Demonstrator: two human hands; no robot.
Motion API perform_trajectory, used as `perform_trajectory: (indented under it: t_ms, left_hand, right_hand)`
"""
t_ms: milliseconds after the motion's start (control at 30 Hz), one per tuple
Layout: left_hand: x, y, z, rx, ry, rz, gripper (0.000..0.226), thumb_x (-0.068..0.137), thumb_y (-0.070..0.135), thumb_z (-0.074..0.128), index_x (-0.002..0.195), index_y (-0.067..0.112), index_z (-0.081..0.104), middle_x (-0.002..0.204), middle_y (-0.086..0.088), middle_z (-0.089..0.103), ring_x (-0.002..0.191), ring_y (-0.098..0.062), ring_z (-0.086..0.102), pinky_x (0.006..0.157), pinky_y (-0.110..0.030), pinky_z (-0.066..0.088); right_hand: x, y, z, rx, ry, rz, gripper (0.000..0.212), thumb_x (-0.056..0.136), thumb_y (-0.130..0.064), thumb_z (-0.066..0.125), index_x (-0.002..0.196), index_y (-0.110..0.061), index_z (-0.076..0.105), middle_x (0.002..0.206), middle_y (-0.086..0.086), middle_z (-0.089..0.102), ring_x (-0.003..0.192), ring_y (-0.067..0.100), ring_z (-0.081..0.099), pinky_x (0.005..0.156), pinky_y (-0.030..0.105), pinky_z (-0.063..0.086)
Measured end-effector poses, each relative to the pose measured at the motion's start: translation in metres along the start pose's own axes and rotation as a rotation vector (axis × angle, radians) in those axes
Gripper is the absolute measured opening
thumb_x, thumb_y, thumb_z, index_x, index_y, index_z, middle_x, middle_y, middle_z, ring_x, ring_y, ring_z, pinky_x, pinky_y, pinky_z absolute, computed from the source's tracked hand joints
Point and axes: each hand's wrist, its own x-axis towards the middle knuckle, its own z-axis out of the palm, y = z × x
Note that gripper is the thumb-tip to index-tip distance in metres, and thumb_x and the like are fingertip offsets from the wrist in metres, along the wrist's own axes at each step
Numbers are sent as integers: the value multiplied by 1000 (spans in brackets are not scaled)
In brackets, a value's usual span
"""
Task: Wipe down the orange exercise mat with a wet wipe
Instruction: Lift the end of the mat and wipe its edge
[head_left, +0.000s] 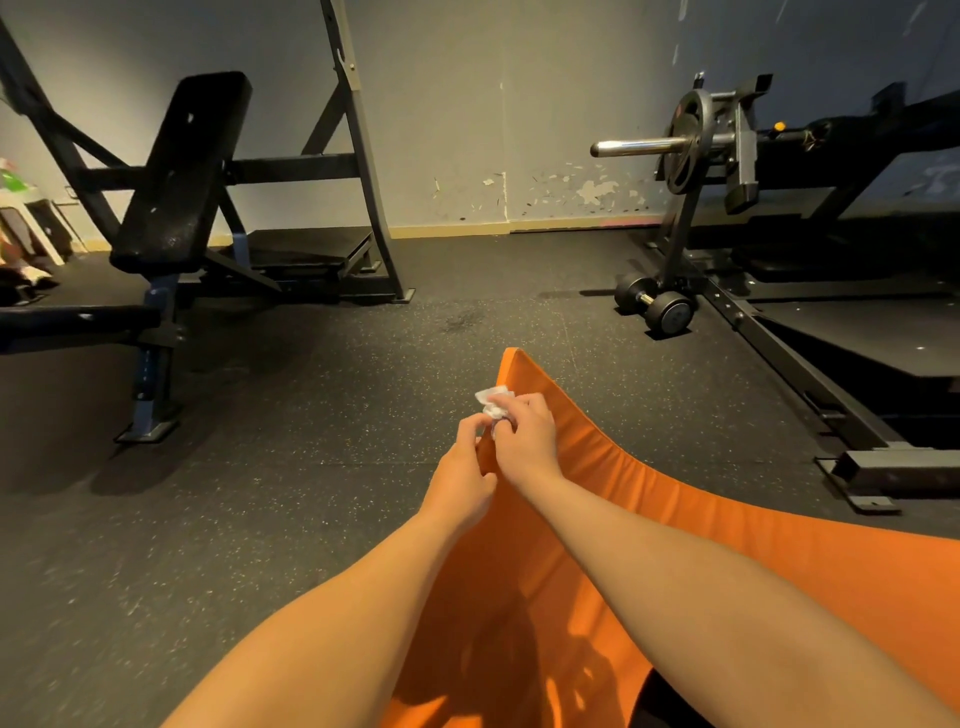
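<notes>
A person's right hand (527, 436) grips a crumpled white wet wipe (493, 404) in curled fingers over the left edge of a padded orange exercise mat (623, 519); the mat lies on speckled black rubber floor (260, 467), reaching from near right to far centre; the left hand (462, 467), touching the right, curls its fingers, though what they pinch cannot be told; a black weight bench (176, 176) stands far left.

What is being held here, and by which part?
Right hand pinches the crumpled wet wipe by its lower end; whether the left hand also grips it is unclear.
</notes>
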Motion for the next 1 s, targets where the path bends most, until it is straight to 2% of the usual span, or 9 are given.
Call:
perform_trajectory:
  t_ms: [267, 467, 567, 667, 733, 800, 833, 933, 1000]
  left_hand:
    - [-1, -10, -1, 24, -41, 21, 72, 84, 6, 56, 136, 51, 34, 110, 6, 68, 84, -20, 67, 76, -39, 56]
    - [4, -6, -3, -55, 38, 13, 67, 84, 7, 60, 132, 50, 40, 114, 6, 68, 95, -16, 66, 81, -33, 53]
    - [2, -2, 0, -49, 34, 40, 69, 83, 5, 58, 127, 56, 40, 109, 8, 67, 94, -16, 66, 84, -40, 56]
    - [3, -3, 1, -25, 43, 47, 69, 87, 7, 58, 129, 57, 37, 119, 6, 63, 103, -17, 64, 91, -43, 56]
    - [3, -6, 0, -12, 39, 44, 70, 87, 7, 57, 131, 57, 35, 124, 5, 61, 107, -18, 63, 93, -43, 55]
    - [3, -8, 0, 7, 2, 53, 75, 83, 5, 56, 134, 55, 34, 126, 6, 61, 105, -17, 63, 91, -38, 54]
    - [2, -8, 0, 13, -35, 60, 80, 80, 3, 55, 137, 54, 33, 127, 10, 61, 104, -14, 63, 86, -32, 53]
    - [2, -8, 0, 32, -123, 89, 91, 74, -4, 51, 148, 45, 32, 130, 20, 56, 109, -6, 58, 75, -8, 42]
    - [6, -11, -3, 31, -94, 91, 90, 73, -8, 50, 149, 37, 35, 134, 16, 54, 116, -6, 56, 78, -10, 40]
  right_hand:
    - [14, 4, -8, -4, -3, 52, 65, 89, 1, 46, 140, -39, 58, 101, -4, 49, 107, 29, 51, 106, 38, 39]
    - [6, 1, -5, 52, 35, 7, 50, 89, -5, 49, 131, -27, 67, 111, 1, 57, 112, 31, 55, 103, 36, 42]
    - [14, 1, -7, 73, 98, 149, 45, 99, -10, 52, 140, -27, 60, 111, -1, 48, 113, 25, 54, 101, 25, 38]
    - [4, 11, -4, 146, 87, 354, 41, 104, -14, 49, 144, -14, 54, 110, 0, 44, 104, 18, 54, 82, 5, 33]
    - [3, 9, -4, 169, 65, 358, 41, 103, -12, 48, 144, -12, 52, 115, 5, 48, 115, 27, 54, 89, 14, 39]
    - [12, -3, -9, 192, 80, 299, 45, 103, -10, 45, 147, -15, 50, 123, 8, 47, 127, 31, 51, 97, 22, 37]
    - [19, -9, -13, 177, 86, 248, 45, 104, -9, 44, 148, -16, 49, 126, 8, 47, 124, 22, 53, 94, 14, 35]
    - [23, -16, -19, 177, 131, 161, 44, 103, 0, 44, 144, -12, 54, 112, 1, 44, 87, -17, 52, 76, -3, 34]
    - [14, -7, -11, 71, 59, 81, 50, 100, -2, 47, 144, -25, 56, 109, -1, 45, 99, -2, 51, 95, 10, 36]
